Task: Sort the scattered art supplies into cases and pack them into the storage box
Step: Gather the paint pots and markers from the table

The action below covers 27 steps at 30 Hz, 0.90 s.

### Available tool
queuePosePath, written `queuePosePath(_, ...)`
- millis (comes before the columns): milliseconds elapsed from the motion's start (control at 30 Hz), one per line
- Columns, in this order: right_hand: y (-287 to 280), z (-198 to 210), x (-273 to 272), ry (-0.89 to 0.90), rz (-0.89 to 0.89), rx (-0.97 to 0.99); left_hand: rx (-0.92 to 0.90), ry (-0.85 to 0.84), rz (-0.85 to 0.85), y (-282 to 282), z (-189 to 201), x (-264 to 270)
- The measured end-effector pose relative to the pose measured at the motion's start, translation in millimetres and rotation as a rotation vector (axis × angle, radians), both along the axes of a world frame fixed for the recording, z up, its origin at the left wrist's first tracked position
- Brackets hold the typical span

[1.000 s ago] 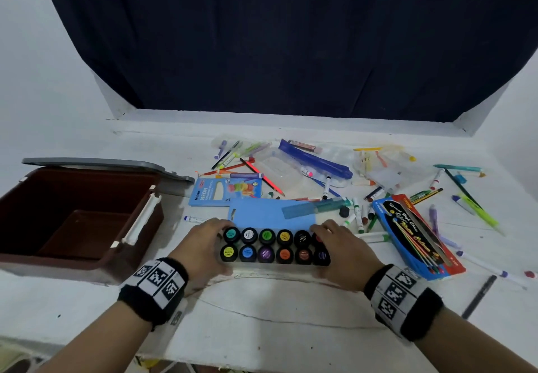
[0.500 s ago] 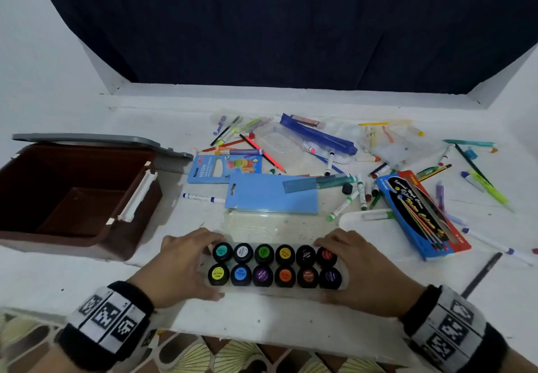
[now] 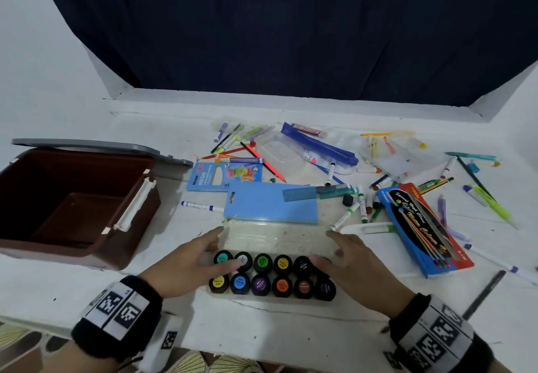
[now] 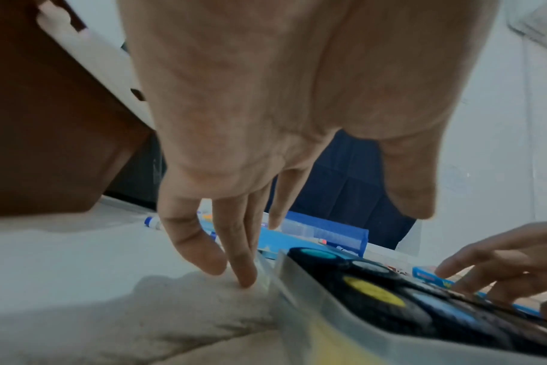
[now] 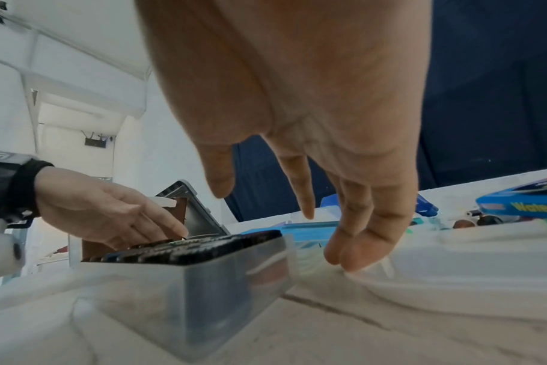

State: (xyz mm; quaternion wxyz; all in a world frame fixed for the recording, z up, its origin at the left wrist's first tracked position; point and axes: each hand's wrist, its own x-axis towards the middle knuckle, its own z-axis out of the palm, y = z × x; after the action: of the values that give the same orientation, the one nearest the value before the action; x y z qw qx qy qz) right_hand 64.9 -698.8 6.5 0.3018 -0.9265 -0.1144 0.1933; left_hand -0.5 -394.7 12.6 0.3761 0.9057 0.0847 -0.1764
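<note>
A clear case of paint pots (image 3: 272, 278) lies near the table's front edge, two rows of black pots with coloured tops. Its clear lid (image 3: 276, 238) lies folded back behind it. My left hand (image 3: 228, 246) stretches its forefinger to the lid's left corner, thumb over the back row. My right hand (image 3: 321, 246) mirrors it at the lid's right corner. In the left wrist view my fingers (image 4: 234, 259) point straight down beside the case (image 4: 375, 308). In the right wrist view my fingers (image 5: 359, 247) are straight too. The brown storage box (image 3: 128, 244) stands open at the left.
Behind the case lie a blue card (image 3: 270, 206), a blue neon pencil box (image 3: 224, 176) and, at the right, a blue and red colour pen box (image 3: 422, 227). Several loose markers (image 3: 361, 206) and clear pouches (image 3: 393, 154) litter the back. A black pen (image 3: 483, 294) lies front right.
Both hands first drew the case toward the front edge. They have now left the case's ends, and the fingers reach back to the lid's corners.
</note>
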Motion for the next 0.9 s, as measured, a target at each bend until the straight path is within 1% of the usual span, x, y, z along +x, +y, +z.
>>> queuePosePath(100,7.8,9.1,2.1,0.019,-0.005,0.019,-0.071,-0.02,0.056,-11.5,5.9,5.9)
queuePosePath(200,12.1,13.8,3.6,0.075,-0.011,0.067,-0.187,-0.036,0.173,-7.6,-2.8,8.4)
queuePosePath(267,12.7,12.7,4.9,0.12,-0.084,0.165,-0.268,-0.032,0.281,-6.5,-5.7,9.1)
queuePosePath(400,11.5,9.3,6.3,0.154,-0.254,0.332,-0.322,-0.06,0.414,-6.3,-6.6,8.6)
queuePosePath(500,8.8,1.7,6.4,0.166,-0.293,0.366,-0.342,-0.051,0.451,-7.3,-8.0,8.7)
queuePosePath(633,6.8,-8.8,12.1,0.165,-0.334,0.401,-0.337,-0.057,0.446,-3.3,-12.4,12.6)
queuePosePath(767,6.9,-11.1,21.3,0.224,-0.35,0.515,-0.353,-0.057,0.46,1.1,-15.0,17.3)
queuePosePath(900,7.6,-17.7,22.2,0.26,-0.381,0.554,-0.364,-0.06,0.467,-6.3,-13.3,15.5)
